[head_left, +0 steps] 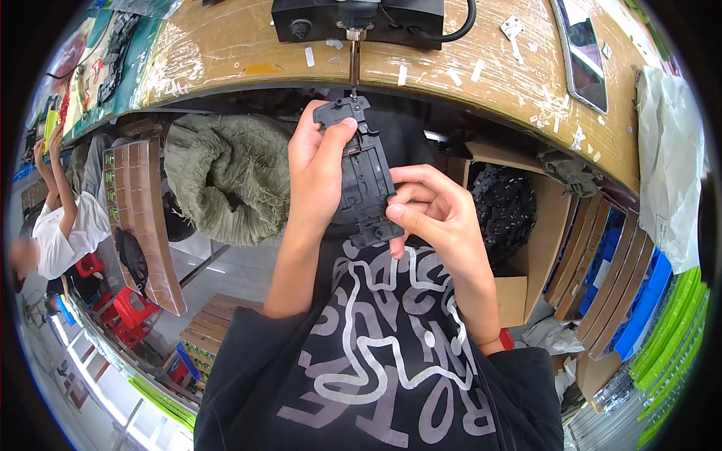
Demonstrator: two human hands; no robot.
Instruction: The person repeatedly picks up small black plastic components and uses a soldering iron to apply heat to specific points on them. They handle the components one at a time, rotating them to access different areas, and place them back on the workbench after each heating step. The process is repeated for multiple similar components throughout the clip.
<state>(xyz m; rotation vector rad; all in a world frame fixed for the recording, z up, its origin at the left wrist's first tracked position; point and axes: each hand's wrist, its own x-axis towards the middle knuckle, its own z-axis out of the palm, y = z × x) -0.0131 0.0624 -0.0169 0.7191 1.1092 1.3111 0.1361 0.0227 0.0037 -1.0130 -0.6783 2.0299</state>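
- While the wooden workbench (466, 60) spans the top of the view, its near edge bowed by the lens, the rest of the scene sits below and around it.
- At the far left, a co-worker in a white shirt (75, 229) has both arms stretched toward a bench.
- Under the workbench, on the right, stands an open cardboard box (553, 218) with a heap of black pieces (502, 210) inside.
- To the left of the person's arms lies a bunched olive-green sack (199, 169) with a frayed edge.
- On the workbench, at top centre, rests a black housing (301, 19) with a knob on its front.
- Just below the bench edge, in front of the person's chest, the long black plastic part (359, 169) is held up, slightly tilted, its upper end at the tip of a metal shaft.
- The left hand (317, 161) grips that part along its upper left side, thumb laid flat across the face.
- The right hand (436, 210) is narrowed on the lower right edge, thumb and fingertips against it, the other fingers curled.
- Near the right end of the bench lies a phone (585, 56) with a dark screen.
- The metal shaft (354, 64) points down from a brass-coloured collar; whether its tip touches the part cannot be told.
- White scraps (477, 71) are scattered over the bench top.
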